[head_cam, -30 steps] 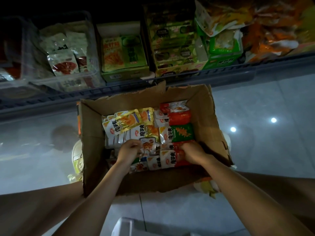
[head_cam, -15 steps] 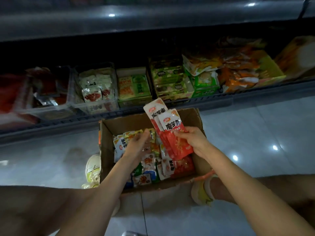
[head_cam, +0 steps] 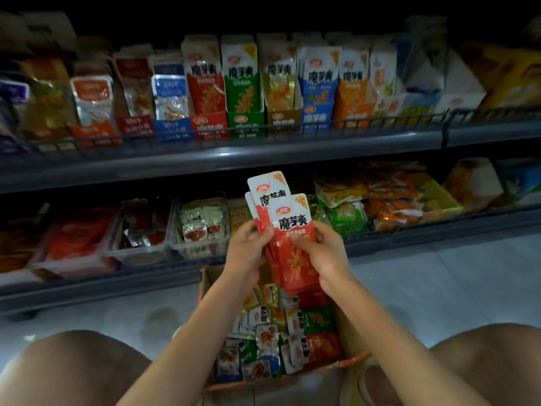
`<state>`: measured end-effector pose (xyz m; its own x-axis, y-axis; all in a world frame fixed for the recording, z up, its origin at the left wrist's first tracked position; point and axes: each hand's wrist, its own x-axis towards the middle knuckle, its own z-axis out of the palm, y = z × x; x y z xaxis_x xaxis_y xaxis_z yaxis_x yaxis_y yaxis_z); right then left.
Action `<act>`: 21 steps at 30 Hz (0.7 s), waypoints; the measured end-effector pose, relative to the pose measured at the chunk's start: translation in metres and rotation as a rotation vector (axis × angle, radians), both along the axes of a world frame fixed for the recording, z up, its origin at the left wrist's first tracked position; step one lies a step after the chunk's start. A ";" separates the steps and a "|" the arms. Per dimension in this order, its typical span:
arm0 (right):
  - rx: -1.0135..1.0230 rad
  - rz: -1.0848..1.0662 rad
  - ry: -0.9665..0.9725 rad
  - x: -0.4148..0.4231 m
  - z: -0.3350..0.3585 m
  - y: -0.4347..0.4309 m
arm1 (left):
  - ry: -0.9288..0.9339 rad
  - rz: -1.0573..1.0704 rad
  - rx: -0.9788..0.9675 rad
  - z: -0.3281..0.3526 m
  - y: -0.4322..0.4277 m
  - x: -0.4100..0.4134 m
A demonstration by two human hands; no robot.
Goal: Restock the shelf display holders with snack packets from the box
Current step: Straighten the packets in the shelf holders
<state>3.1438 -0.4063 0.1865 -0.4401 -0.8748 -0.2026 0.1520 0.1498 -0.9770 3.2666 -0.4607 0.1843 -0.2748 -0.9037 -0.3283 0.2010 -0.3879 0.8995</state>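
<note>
Red packets (head_cam: pixel 295 266), perhaps four, gripped between left hand (head_cam: pixel 247 253) and right hand (head_cam: pixel 328 254).

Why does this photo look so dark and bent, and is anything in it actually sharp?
Head view: dim, with corners near black; the wide lens bows the grey metal shelf edge, which carries a small glare spot; the red-and-white snack packets held up mid-frame are sharpest, print legible; the red packs at lower left smear into blur.
</note>
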 end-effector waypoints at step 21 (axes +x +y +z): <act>-0.161 0.010 -0.099 0.012 0.131 -0.076 | 0.018 -0.100 -0.240 0.129 -0.065 0.028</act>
<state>3.1555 -0.4826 0.3173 -0.4158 -0.9038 -0.1018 0.2482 -0.0051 -0.9687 3.2948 -0.5255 0.3136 -0.3707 -0.9232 -0.1018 0.1888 -0.1822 0.9650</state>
